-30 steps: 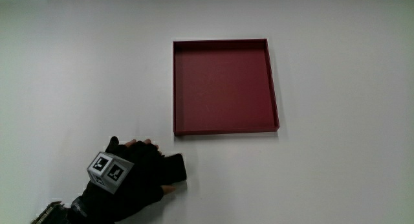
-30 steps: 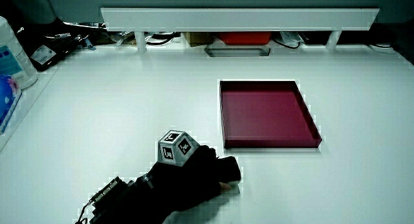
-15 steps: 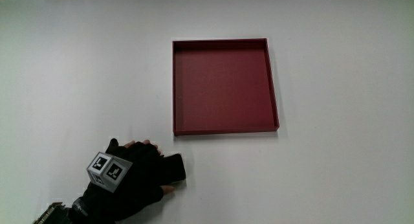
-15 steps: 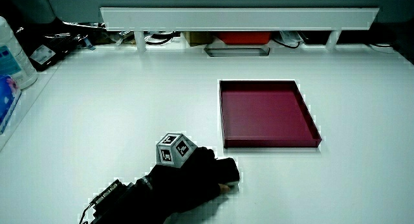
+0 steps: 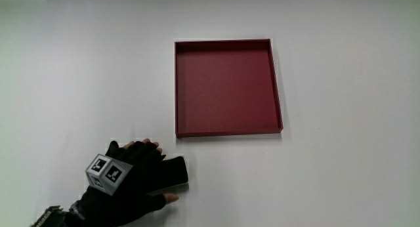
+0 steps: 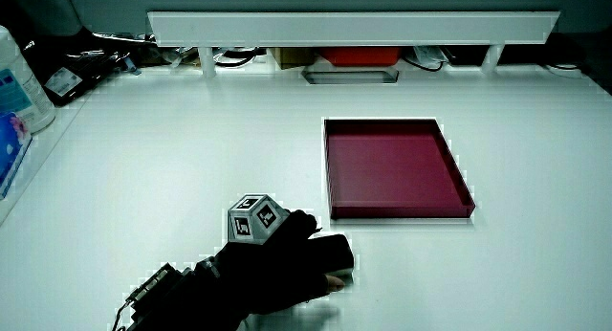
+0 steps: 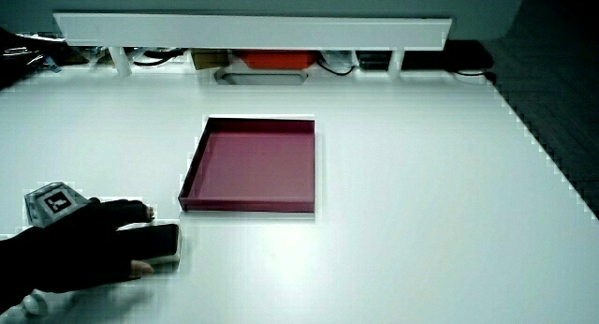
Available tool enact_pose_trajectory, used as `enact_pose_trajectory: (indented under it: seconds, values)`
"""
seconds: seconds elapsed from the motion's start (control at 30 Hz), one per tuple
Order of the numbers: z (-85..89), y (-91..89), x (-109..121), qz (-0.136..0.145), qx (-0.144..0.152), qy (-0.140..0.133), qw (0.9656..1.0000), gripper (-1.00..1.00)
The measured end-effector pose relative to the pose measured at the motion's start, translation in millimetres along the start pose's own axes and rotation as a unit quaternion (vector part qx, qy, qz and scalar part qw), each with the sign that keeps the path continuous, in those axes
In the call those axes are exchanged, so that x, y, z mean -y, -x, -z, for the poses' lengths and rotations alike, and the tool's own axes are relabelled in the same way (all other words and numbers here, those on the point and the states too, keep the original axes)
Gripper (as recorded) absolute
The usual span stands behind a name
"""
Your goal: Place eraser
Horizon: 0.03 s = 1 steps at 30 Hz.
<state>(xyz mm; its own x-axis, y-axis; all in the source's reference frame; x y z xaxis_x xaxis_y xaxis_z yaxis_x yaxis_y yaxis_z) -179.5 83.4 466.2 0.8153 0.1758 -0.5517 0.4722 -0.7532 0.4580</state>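
A black eraser (image 5: pixel 178 172) lies flat on the white table, nearer to the person than the dark red tray (image 5: pixel 230 132). It sits just off the tray's near corner. The gloved hand (image 5: pixel 134 182) rests on the table with its fingers and thumb around the eraser's end, covering part of it. The patterned cube (image 5: pixel 105 172) sits on the back of the hand. Both side views show the eraser (image 6: pixel 336 252) (image 7: pixel 162 240) poking out from the hand (image 6: pixel 273 266) (image 7: pixel 84 242), short of the tray (image 6: pixel 402 214) (image 7: pixel 248 208). The tray holds nothing.
A low white partition (image 6: pixel 354 27) runs along the table's edge farthest from the person, with cables and an orange-red object (image 6: pixel 361 55) under it. A white bottle (image 6: pixel 19 77) stands at the table's side edge.
The hand has drawn back slightly toward the person and its fingertips show more spread. The eraser stays where it was on the table.
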Motion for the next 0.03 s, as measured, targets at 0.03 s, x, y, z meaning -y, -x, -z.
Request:
enact_pose_trajectory:
  seconds: [0.03]
  values:
    - [-0.8, 1.6, 0.5, -0.004, 0.019, 0.008, 0.9998, -0.77]
